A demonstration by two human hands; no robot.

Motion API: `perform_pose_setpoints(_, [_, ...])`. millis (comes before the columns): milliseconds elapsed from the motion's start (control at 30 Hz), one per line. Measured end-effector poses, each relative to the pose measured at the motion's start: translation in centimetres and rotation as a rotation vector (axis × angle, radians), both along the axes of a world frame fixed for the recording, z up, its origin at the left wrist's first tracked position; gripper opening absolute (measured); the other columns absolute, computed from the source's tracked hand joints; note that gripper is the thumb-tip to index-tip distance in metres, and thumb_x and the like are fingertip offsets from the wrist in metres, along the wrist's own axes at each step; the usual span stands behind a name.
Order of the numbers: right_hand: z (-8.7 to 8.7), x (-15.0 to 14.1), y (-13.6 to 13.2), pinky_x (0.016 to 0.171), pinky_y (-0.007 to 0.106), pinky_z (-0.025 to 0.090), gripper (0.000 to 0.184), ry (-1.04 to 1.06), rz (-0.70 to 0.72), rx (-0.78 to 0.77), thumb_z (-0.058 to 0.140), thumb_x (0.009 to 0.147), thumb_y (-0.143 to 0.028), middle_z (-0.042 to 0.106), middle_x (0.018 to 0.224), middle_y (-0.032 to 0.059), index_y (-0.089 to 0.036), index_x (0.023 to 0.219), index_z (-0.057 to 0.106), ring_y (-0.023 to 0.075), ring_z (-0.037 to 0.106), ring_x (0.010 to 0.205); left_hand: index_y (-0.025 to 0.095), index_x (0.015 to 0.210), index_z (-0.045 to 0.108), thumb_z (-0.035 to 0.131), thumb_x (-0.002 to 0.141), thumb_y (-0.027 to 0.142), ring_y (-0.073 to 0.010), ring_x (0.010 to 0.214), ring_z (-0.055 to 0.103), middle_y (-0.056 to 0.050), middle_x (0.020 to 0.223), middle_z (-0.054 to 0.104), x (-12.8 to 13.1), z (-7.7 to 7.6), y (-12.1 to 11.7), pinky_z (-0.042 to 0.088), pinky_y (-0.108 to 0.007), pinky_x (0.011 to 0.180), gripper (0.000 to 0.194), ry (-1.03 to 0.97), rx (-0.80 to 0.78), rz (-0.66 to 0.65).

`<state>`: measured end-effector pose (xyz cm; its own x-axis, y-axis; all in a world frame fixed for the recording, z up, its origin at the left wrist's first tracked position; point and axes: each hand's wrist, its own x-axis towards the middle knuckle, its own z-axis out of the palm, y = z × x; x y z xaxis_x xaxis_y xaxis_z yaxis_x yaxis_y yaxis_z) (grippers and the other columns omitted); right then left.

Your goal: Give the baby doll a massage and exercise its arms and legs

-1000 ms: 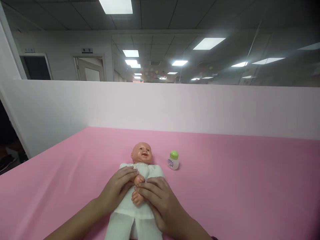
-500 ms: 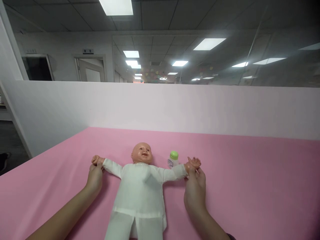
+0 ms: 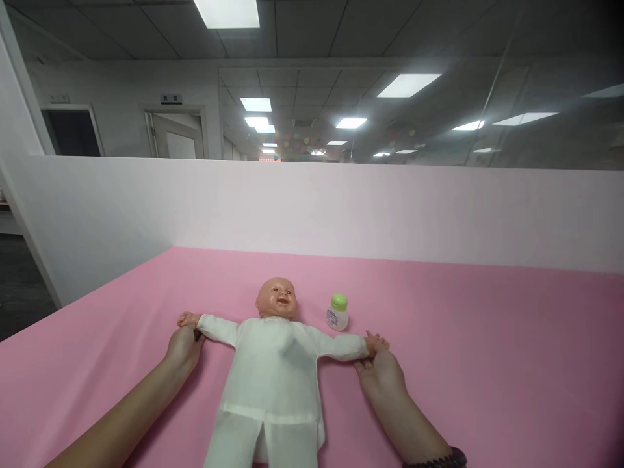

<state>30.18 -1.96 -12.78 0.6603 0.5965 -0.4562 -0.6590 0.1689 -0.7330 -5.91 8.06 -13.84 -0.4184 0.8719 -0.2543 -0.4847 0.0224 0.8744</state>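
A baby doll [image 3: 273, 370] in white clothes lies on its back on the pink tabletop [image 3: 487, 364], head away from me, both arms spread wide. My left hand [image 3: 182, 344] is closed around the doll's arm near its wrist on the left. My right hand [image 3: 383, 374] holds the doll's other wrist on the right, fingers curled under it. A small white bottle with a green cap [image 3: 338, 312] stands just right of the doll's head, a little beyond its outstretched arm.
A white partition wall [image 3: 341, 208] runs along the far edge of the tabletop. The table's left edge slants down toward a dark floor [image 3: 24, 292]. An office with ceiling lights lies beyond.
A second ago both hands held the doll's arms folded over its chest. They pulled the arms outward, and the right arm has since come down to the table.
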Motion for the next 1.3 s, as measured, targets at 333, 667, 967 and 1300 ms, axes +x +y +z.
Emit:
perform_pose_setpoints(333, [1.6,-1.4,-1.2,0.089,0.044,0.059,0.049,-0.211,-0.082,0.099,0.061,0.072,-0.032,0.061,0.128,0.0098,-0.02,0.119,0.062,0.0272,0.063,0.114,0.021,0.103,0.057,0.06,0.089,0.031,-0.0174,0.105,0.061,-0.003,0.106,0.062,0.7,1.6,-1.6,0.047,-0.038,0.103,0.017,0.254,0.172,-0.073])
perform_pose_setpoints(667, [3.5,-6.6,-4.6,0.11,0.048,0.045,0.046,-1.025,0.077,0.503,0.056,0.094,-0.039,0.053,0.143,0.0117,-0.022,0.136,0.052,0.0262,0.052,0.131,0.029,0.126,0.048,0.051,0.096,0.042,-0.0204,0.128,0.051,-0.006,0.133,0.055,3.9,2.9,-5.9,0.043,-0.036,0.106,0.033,0.721,0.634,-0.285])
perform_pose_setpoints(967, [2.6,-7.0,-5.4,0.101,0.042,0.052,0.051,-1.881,0.39,0.824,0.049,0.089,-0.007,0.063,0.124,0.0101,-0.022,0.138,0.046,0.0231,0.059,0.119,0.03,0.129,0.055,0.05,0.097,0.035,-0.0224,0.124,0.055,-0.008,0.132,0.059,4.3,2.4,-6.9,0.046,-0.04,0.105,0.033,1.21,0.796,-0.572])
perform_pose_setpoints(1300, [3.5,-7.4,-6.0,0.099,0.045,0.049,0.048,-2.101,0.698,0.838,0.049,0.086,-0.006,0.066,0.119,0.0075,-0.021,0.131,0.053,0.0226,0.058,0.113,0.033,0.128,0.059,0.046,0.098,0.028,-0.0197,0.131,0.051,-0.004,0.136,0.058,4.3,2.2,-7.4,0.046,-0.036,0.111,0.033,1.351,0.87,-0.653])
